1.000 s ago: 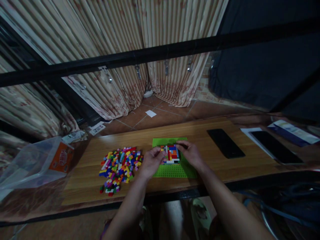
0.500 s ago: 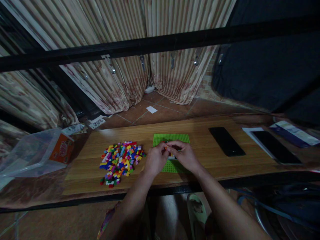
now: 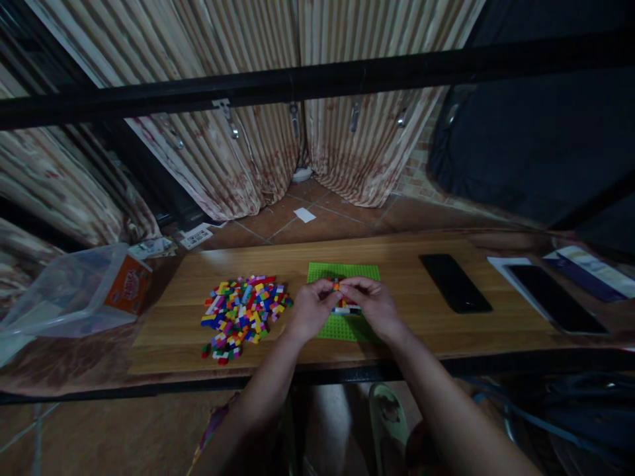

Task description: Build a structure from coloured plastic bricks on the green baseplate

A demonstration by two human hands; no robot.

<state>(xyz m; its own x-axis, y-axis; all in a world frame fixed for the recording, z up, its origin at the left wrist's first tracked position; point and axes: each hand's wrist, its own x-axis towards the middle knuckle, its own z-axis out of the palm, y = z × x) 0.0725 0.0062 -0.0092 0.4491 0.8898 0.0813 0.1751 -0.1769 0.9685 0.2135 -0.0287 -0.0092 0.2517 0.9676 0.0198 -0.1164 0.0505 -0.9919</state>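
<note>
My left hand (image 3: 310, 308) and my right hand (image 3: 375, 307) meet fingertip to fingertip over a green studded baseplate (image 3: 342, 332). A small orange toy brick (image 3: 336, 286) shows between their pinched fingers, and both hands are closed on it. Just below the fingertips, a low cluster of red, white and other bricks (image 3: 347, 309) sits on the baseplate, partly covered by my hands. Left of the baseplate lies a loose pile of small multicoloured bricks (image 3: 245, 311) on the wooden tabletop (image 3: 169, 330).
A clear plastic tub (image 3: 74, 291) with an orange label stands at the far left. On the right lie a black phone-like slab (image 3: 455, 283) and a second dark slab (image 3: 555, 299) on white paper. A dark bar (image 3: 317, 86) crosses in front of striped curtains (image 3: 248, 145).
The view has shifted slightly. My fingers have parted a little at the tips, so the orange brick and the cluster beneath show more clearly. Both hands stay over the baseplate.
</note>
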